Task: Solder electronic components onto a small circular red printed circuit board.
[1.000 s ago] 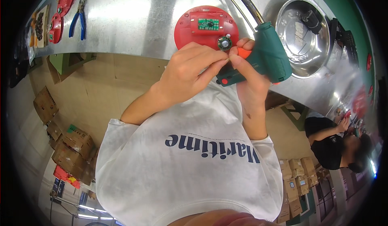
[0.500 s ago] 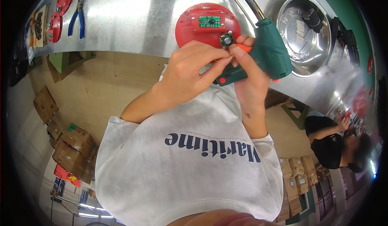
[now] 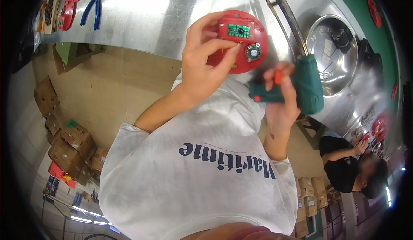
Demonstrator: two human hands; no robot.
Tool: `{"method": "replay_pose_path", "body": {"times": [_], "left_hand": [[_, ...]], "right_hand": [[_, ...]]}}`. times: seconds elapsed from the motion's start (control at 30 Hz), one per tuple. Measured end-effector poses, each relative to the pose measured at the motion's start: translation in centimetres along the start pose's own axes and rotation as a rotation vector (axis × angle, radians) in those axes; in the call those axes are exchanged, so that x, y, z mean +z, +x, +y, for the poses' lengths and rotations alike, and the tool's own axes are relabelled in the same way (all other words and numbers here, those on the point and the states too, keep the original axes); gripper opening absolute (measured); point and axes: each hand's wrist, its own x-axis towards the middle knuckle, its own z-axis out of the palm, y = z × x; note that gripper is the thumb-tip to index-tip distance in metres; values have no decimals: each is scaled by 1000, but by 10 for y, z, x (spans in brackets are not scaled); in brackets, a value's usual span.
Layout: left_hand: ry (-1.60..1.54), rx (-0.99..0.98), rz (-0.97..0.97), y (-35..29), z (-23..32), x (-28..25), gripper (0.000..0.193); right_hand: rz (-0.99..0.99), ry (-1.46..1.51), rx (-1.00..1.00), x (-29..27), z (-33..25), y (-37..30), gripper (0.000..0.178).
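Observation:
A red round plastic housing lies at the front edge of the metal table. Set in it are a small green circuit board and a round speaker-like part. My left hand is over the housing's left side, thumb and forefinger pinching a thin wire just below the board. To the right, my right hand grips a dark green soldering gun with an orange trigger, its fingers blurred. The gun's long metal tip and thin side tube point away from me, right of the housing.
A shiny metal bowl with dark material inside stands right of the gun. Blue-handled pliers and red housings lie at the far left. A person in black works farther along on the right. Cardboard boxes stand beyond the table.
My hands have moved apart. The left went up onto the housing with the wire; the right lowered the soldering gun toward me and slightly right. The view has shifted a little.

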Motion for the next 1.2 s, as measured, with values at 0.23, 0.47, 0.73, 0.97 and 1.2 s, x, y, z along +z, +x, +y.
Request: {"method": "replay_pose_path", "body": {"times": [0.23,0.47,0.73,0.97,1.2], "left_hand": [[12,-110,-6,4,-1,1,4],[91,-140,-16,8,4,1,4],[77,-165,-14,8,5,1,4],[70,-167,-14,9,6,1,3],[56,-168,-14,9,5,1,3]], "right_hand": [[-88,-329,130,-32,-20,-24,35],[-125,-599,97,-42,-25,-24,32],[-140,-648,6,-42,-22,-23,28],[-179,-876,-59,-62,-15,-22,10],[-237,-913,-104,-66,-10,-22,7]]}}
